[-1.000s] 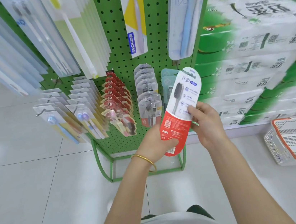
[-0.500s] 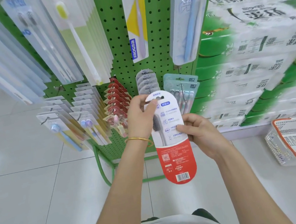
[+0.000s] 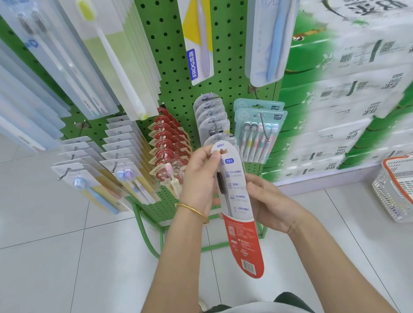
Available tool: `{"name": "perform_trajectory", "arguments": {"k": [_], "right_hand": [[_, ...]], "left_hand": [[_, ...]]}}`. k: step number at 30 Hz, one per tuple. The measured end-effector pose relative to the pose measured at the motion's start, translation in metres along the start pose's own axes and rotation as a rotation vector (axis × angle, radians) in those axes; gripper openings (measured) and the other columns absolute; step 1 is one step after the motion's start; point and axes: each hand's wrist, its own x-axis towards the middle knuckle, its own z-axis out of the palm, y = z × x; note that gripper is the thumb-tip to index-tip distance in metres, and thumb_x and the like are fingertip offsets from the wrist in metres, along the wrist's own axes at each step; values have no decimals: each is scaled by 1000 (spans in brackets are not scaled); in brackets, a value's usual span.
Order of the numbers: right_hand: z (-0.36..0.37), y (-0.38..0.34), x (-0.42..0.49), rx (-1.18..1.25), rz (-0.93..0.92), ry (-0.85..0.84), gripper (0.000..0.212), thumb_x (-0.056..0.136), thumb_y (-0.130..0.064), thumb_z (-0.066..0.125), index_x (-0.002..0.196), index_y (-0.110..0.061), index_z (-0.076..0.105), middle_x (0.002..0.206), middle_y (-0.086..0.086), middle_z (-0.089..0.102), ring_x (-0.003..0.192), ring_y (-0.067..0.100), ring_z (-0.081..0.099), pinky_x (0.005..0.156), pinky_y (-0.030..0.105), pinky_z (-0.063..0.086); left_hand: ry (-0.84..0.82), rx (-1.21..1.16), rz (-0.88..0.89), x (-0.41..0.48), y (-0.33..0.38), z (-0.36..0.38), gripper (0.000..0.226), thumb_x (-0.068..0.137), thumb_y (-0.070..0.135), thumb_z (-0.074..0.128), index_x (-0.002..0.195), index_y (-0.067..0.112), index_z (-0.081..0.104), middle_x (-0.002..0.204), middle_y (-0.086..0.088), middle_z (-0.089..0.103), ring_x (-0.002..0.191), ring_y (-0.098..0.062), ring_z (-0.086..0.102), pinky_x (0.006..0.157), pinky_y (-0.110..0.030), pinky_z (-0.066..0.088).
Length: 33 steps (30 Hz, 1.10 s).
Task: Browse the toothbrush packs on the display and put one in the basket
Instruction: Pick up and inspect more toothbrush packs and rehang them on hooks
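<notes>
White tiled floor (image 3: 59,280); a green pegboard display (image 3: 231,34) is carrying hanging toothbrush packs. Both hands are holding one red-and-white toothbrush pack (image 3: 241,230) upright before the display. The left hand (image 3: 198,181) is pinching its top edge, and the right hand (image 3: 272,203) is gripping its right side with curled fingers. A white basket (image 3: 389,195) is sitting on the floor, well apart to the right.

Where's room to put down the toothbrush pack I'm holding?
The white mesh plastic basket with orange rim, on the floor at right, shows only bare bottom. Bare white floor tiles lie left of the green pegboard rack. Its hooks are crowded.
</notes>
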Motion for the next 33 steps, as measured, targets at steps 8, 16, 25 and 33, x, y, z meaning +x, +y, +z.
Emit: {"name": "perform_trajectory", "arguments": {"k": [8, 16, 25, 33], "right_hand": [[-6, -5, 15, -550, -71, 465, 62, 59, -47, 75, 111, -18, 58, 115, 7, 62, 100, 17, 62, 70, 20, 48], [-4, 25, 49, -1007, -172, 879, 81, 66, -43, 79, 132, -15, 43, 114, -5, 42, 105, 11, 45, 88, 25, 38], [-11, 51, 73, -1114, -285, 1039, 87, 63, -42, 84, 130, -7, 41, 117, 8, 48, 109, 24, 43, 91, 39, 43], [-16, 56, 96, -1118, -375, 1084, 88, 66, -38, 82, 131, 2, 39, 121, 18, 48, 113, 31, 43, 92, 34, 36]], "left_hand": [[158, 281, 77, 19, 5, -21, 16, 97, 10, 46, 110, 15, 54, 107, -2, 59, 99, -12, 57, 84, -26, 53], [131, 274, 17, 22, 9, -31, 19, 97, 2, 43, 111, 6, 56, 93, 2, 60, 83, -4, 58, 79, -27, 51], [99, 313, -11, 25, 8, -38, 20, 95, 1, 43, 96, 17, 56, 91, 2, 61, 85, -11, 59, 77, -27, 51], [100, 320, -10, 29, 11, -34, 17, 94, 1, 46, 96, 16, 56, 92, -5, 59, 81, -15, 55, 72, -25, 49]]}}
